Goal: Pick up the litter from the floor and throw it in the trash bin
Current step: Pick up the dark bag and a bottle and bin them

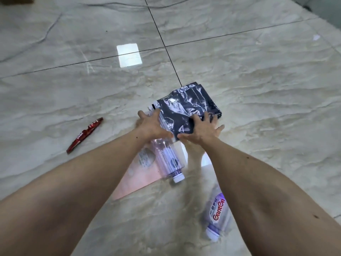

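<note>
A dark, shiny plastic bag [186,106] lies flat on the marble floor ahead of me. My left hand [153,126] touches its left edge and my right hand [201,130] rests on its near right part, fingers spread on both. Just under my left wrist a clear plastic bottle [166,159] with a white cap lies on a pale pink sheet of paper [134,182]. A second clear bottle [217,213] with a red-lettered label lies near my right forearm. A red wrapper [84,134] lies to the left. No trash bin is in view.
Glossy marble tiles [258,71] with dark grout lines stretch all around. A bright light reflection [129,54] shows on the floor beyond the bag. A small white scrap [316,37] lies far right.
</note>
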Tool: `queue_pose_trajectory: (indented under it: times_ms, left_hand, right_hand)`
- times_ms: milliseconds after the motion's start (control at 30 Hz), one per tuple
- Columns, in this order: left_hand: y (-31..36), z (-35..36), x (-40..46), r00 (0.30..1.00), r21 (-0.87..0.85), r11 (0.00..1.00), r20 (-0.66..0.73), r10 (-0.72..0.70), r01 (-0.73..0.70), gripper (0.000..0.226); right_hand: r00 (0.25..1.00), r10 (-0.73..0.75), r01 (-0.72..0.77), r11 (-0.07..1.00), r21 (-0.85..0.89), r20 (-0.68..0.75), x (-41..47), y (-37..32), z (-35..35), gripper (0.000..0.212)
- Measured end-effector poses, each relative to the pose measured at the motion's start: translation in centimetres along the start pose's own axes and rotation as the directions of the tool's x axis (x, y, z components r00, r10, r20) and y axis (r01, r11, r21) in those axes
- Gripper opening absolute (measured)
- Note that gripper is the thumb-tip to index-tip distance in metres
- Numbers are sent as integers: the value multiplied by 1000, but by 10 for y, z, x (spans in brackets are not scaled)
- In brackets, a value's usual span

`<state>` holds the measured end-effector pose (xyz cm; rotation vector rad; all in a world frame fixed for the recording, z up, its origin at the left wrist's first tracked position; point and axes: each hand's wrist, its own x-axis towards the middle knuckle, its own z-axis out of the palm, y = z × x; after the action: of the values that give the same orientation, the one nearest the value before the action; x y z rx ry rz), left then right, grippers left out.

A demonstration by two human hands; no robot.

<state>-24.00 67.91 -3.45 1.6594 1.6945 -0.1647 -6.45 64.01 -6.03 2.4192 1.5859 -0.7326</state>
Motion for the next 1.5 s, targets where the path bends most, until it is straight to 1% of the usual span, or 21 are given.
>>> queue_pose_trajectory:
  times_ms: [67, 133, 167, 233, 267, 333, 400, 500, 533, 567, 633, 667, 733, 800, 833, 900, 1000, 1100, 1267, 1367, 1500]
  left_hand:
    - [-2, -1, 1, 1000, 8, 1000, 5, 2, -2, 110]
    - [-5, -3, 2, 1000, 17, 1000, 8, -8, 8, 110]
    - [-6, -4, 2, 1000, 25, 1000, 9, -8, 8, 109]
    - [-7, -5, 3, 1000, 38, 999, 9, 0, 0, 108]
    - [-7, -6, 3, 1000, 41, 999, 9, 2, -3, 107]
    - [-6, -7, 4, 1000, 43, 999, 15, -4, 4, 107]
    - [-5, -8, 4, 1000, 48, 999, 22, -8, 7, 107]
    - [-3, -10, 5, 999, 54, 999, 34, -4, 2, 107]
    - [-3, -10, 5, 999, 61, 998, 39, 0, -2, 107]
    - [-2, -10, 5, 999, 70, 998, 43, 0, -3, 108]
    - [-2, -14, 3, 999, 79, 997, 41, 1, -5, 108]
    - [-1, -17, 0, 999, 74, 997, 38, 5, -8, 108]
    - [1, -26, -9, 1000, 55, 998, 29, 11, -12, 106]
    - [4, -40, -27, 1000, 32, 999, 10, 10, -10, 105]
    - [6, -49, -38, 1000, 22, 1000, 3, 11, -11, 105]
    - [12, -70, -62, 1000, 2, 1000, 3, 8, -8, 105]
    - [18, -114, -105, 1000, -32, 999, 26, -13, 14, 108]
    - [18, -166, -149, 998, -62, 997, 50, -44, 47, 110]
    - [0, -260, -227, 989, -38, 993, 99, -109, 114, 114]
    - [-21, -309, -273, 983, -30, 986, 87, -163, 166, 118]
    - [-63, -366, -332, 959, -82, 958, 92, -267, 275, 128]
  right_hand:
    - [998, -6, 2, 998, -55, -62, -4, 8, -1, 95]
    - [990, 20, -35, 994, -106, -142, -6, 17, -6, 91]
    - [983, 33, -54, 992, -114, -179, -6, 22, -8, 87]
    - [975, 71, -89, 993, -77, -211, -5, 28, -12, 81]
    - [972, 107, -122, 991, -58, -211, -4, 29, -14, 87]
    - [963, 188, -202, 978, -56, -193, -3, 31, -17, 106]
    - [958, 257, -262, 965, -21, -129, -3, 31, -19, 120]
    - [941, 324, -323, 946, 32, -100, -1, 32, -19, 123]
    - [934, 344, -341, 939, 52, -97, -1, 33, -21, 118]
    - [928, 363, -356, 931, 85, -87, 0, 34, -24, 108]
    - [925, 375, -363, 920, 147, -62, 1, 38, -34, 75]
    - [927, 370, -357, 920, 161, -60, -1, 40, -40, 59]
    - [938, 342, -327, 926, 187, -55, -10, 41, -55, 42]
    - [956, 294, -283, 928, 245, -10, -26, 36, -76, 35]
    - [965, 263, -256, 935, 246, 4, -37, 32, -88, 34]
    - [980, 198, -193, 964, 183, -7, -59, 21, -114, 31]
    - [991, 133, -129, 985, 116, -24, -98, -4, -162, 19]
    - [995, 100, -100, 988, 116, 5, -134, -33, -207, 21]
    - [999, -5, 0, 994, 108, 44, -195, -98, -277, 16]
    - [995, -75, 69, 993, 93, 68, -231, -146, -310, 10]
    - [976, -192, 187, 981, 57, 101, -276, -219, -338, 10]
